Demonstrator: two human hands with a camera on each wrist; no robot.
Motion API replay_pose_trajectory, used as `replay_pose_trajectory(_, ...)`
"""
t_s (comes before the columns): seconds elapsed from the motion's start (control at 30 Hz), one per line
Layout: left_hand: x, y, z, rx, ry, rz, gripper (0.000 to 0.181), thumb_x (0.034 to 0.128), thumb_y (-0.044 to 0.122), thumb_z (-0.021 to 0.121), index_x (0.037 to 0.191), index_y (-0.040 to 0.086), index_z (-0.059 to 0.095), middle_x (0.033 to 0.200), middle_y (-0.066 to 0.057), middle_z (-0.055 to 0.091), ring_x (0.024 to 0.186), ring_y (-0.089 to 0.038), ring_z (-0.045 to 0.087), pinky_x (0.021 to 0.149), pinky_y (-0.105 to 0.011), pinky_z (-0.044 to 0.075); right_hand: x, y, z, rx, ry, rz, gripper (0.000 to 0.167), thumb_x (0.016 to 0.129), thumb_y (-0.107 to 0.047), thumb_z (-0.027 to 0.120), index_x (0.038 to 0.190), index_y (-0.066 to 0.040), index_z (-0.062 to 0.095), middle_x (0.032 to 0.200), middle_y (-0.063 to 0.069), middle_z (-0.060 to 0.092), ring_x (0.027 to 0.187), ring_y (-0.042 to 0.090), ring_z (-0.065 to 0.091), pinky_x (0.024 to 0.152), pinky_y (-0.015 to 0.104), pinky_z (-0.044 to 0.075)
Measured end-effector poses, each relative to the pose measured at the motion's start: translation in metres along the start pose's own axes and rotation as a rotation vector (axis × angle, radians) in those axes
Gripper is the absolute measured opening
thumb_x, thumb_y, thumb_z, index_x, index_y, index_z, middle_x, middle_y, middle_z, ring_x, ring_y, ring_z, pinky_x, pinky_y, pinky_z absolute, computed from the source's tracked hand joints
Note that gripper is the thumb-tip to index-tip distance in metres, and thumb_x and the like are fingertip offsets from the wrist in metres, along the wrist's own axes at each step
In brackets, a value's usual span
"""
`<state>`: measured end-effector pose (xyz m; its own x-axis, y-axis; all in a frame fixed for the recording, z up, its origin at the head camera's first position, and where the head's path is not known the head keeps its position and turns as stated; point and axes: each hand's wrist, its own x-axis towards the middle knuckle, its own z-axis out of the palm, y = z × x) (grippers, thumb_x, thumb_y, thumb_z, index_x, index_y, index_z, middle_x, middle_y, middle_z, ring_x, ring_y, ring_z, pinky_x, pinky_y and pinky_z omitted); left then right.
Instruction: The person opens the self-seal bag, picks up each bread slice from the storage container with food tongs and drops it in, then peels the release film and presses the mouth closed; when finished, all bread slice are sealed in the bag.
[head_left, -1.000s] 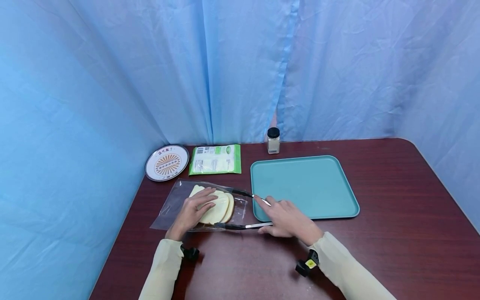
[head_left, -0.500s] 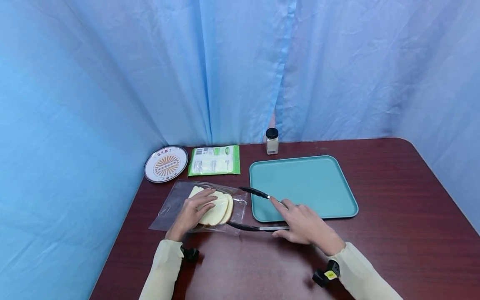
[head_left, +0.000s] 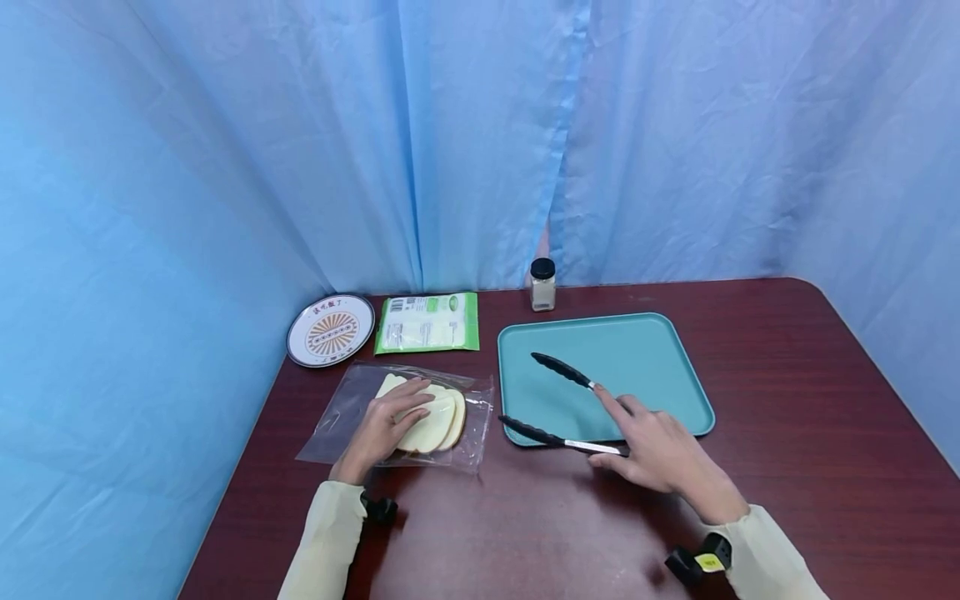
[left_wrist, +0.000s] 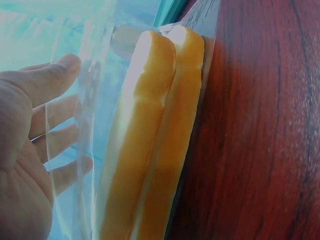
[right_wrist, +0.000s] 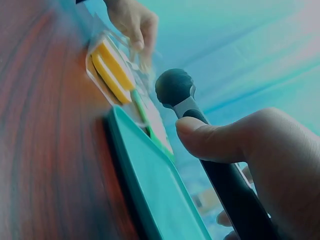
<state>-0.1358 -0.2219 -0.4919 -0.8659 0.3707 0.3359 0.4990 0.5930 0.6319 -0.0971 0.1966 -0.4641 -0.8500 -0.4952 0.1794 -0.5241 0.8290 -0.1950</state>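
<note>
My right hand (head_left: 660,446) grips a pair of black-tipped metal tongs (head_left: 561,367) above the near left part of a teal tray (head_left: 637,375). The two tong arms are spread apart with nothing between them. In the right wrist view the thumb presses along one black arm of the tongs (right_wrist: 220,175). At the left, a clear plastic bag (head_left: 333,425) lies flat with bread slices (head_left: 438,425) in it. My left hand (head_left: 386,421) is over the bread, its fingers loosely extended against the bag's film. The left wrist view shows two brown-crusted slices (left_wrist: 155,115) beside that hand (left_wrist: 30,115).
Behind the bag lie a patterned white plate (head_left: 330,331) and a green-and-white packet (head_left: 427,323). A black-lidded jar (head_left: 543,287) stands behind the tray. Blue curtains (head_left: 480,142) hang along the back and sides of the dark red table (head_left: 787,400).
My right hand has drawn the tongs rightward from the bag and bread to over the tray's left part. The tongs come away with nothing in them. My left hand stays in place.
</note>
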Motion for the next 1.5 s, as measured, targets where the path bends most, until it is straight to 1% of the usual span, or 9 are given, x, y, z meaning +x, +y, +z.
replay_pose_trajectory(0.17, -0.001, 0.0, 0.0, 0.001, 0.005, 0.005, 0.026, 0.0894, 0.006, 0.072, 0.115, 0.004, 0.076, 0.133, -0.017, 0.067, 0.132, -0.039, 0.057, 0.109, -0.057, 0.046, -0.01, 0.014, -0.005, 0.014, 0.044, 0.061, 0.096, 0.079, -0.054, 0.079, 0.154, -0.009, 0.038, 0.12, 0.02, 0.065, 0.054, 0.011, 0.051, 0.052, 0.031, 0.046)
replay_pose_trajectory(0.3, -0.001, 0.0, 0.001, 0.003, 0.008, 0.005, 0.026, 0.0891, 0.006, 0.072, 0.115, 0.005, 0.076, 0.132, -0.017, 0.068, 0.131, -0.04, 0.057, 0.108, -0.058, 0.046, -0.016, 0.025, -0.009, 0.024, 0.072, 0.126, 0.097, 0.079, -0.053, 0.08, 0.154, -0.009, 0.037, 0.122, 0.024, 0.064, 0.056, 0.013, 0.054, 0.054, 0.038, 0.05)
replay_pose_trajectory(0.6, -0.001, 0.0, 0.001, 0.021, 0.027, 0.04, 0.027, 0.0867, 0.004, 0.074, 0.113, 0.004, 0.076, 0.13, -0.019, 0.068, 0.129, -0.042, 0.059, 0.106, -0.058, 0.047, -0.03, 0.049, -0.015, 0.043, 0.07, 0.27, 0.1, 0.083, -0.055, 0.075, 0.158, -0.008, 0.028, 0.126, 0.031, 0.058, 0.062, 0.03, 0.063, 0.061, 0.054, 0.055)
replay_pose_trajectory(0.9, -0.002, -0.001, 0.0, 0.007, 0.016, 0.029, 0.026, 0.0879, 0.005, 0.073, 0.114, 0.005, 0.076, 0.13, -0.018, 0.069, 0.13, -0.041, 0.058, 0.107, -0.058, 0.046, -0.042, 0.072, -0.013, 0.025, 0.162, 0.387, 0.102, 0.083, -0.056, 0.074, 0.156, -0.002, 0.028, 0.121, 0.037, 0.056, 0.071, 0.046, 0.063, 0.063, 0.062, 0.053)
replay_pose_trajectory(1.1, -0.002, -0.002, -0.001, -0.001, 0.002, 0.026, 0.026, 0.0887, 0.005, 0.073, 0.114, 0.005, 0.076, 0.131, -0.018, 0.068, 0.131, -0.041, 0.058, 0.108, -0.058, 0.046, -0.051, 0.086, -0.013, 0.025, 0.121, 0.524, 0.106, 0.084, -0.063, 0.07, 0.159, -0.005, 0.022, 0.125, 0.04, 0.051, 0.067, 0.047, 0.059, 0.052, 0.057, 0.048)
replay_pose_trajectory(1.2, -0.002, -0.002, 0.0, 0.002, 0.003, 0.024, 0.025, 0.0886, 0.005, 0.073, 0.114, 0.005, 0.076, 0.131, -0.017, 0.068, 0.131, -0.04, 0.058, 0.108, -0.058, 0.046, -0.057, 0.095, -0.013, 0.012, 0.108, 0.583, 0.106, 0.085, -0.065, 0.067, 0.16, -0.007, 0.02, 0.125, 0.041, 0.051, 0.073, 0.051, 0.058, 0.05, 0.056, 0.045)
replay_pose_trajectory(1.27, -0.002, -0.002, 0.0, 0.004, 0.007, 0.029, 0.025, 0.0883, 0.005, 0.073, 0.113, 0.005, 0.076, 0.131, -0.017, 0.069, 0.13, -0.04, 0.058, 0.108, -0.058, 0.046, -0.061, 0.101, -0.012, 0.016, 0.101, 0.618, 0.106, 0.086, -0.066, 0.065, 0.16, -0.007, 0.017, 0.125, 0.042, 0.049, 0.085, 0.055, 0.057, 0.054, 0.061, 0.045)
replay_pose_trajectory(1.37, -0.002, -0.002, 0.0, 0.008, 0.012, 0.035, 0.026, 0.0875, 0.004, 0.073, 0.113, 0.004, 0.076, 0.13, -0.017, 0.069, 0.13, -0.04, 0.059, 0.107, -0.058, 0.046, -0.066, 0.107, -0.01, 0.043, 0.094, 0.656, 0.105, 0.089, -0.064, 0.062, 0.16, -0.004, 0.014, 0.127, 0.044, 0.046, 0.103, 0.059, 0.049, 0.07, 0.069, 0.045)
replay_pose_trajectory(1.5, -0.002, -0.001, 0.0, 0.017, 0.017, 0.045, 0.026, 0.0865, 0.004, 0.074, 0.112, 0.004, 0.076, 0.129, -0.018, 0.069, 0.129, -0.04, 0.059, 0.106, -0.059, 0.047, -0.073, 0.114, -0.006, 0.087, 0.087, 0.696, 0.105, 0.092, -0.061, 0.06, 0.159, 0.002, 0.01, 0.129, 0.049, 0.04, 0.113, 0.062, 0.041, 0.087, 0.073, 0.04)
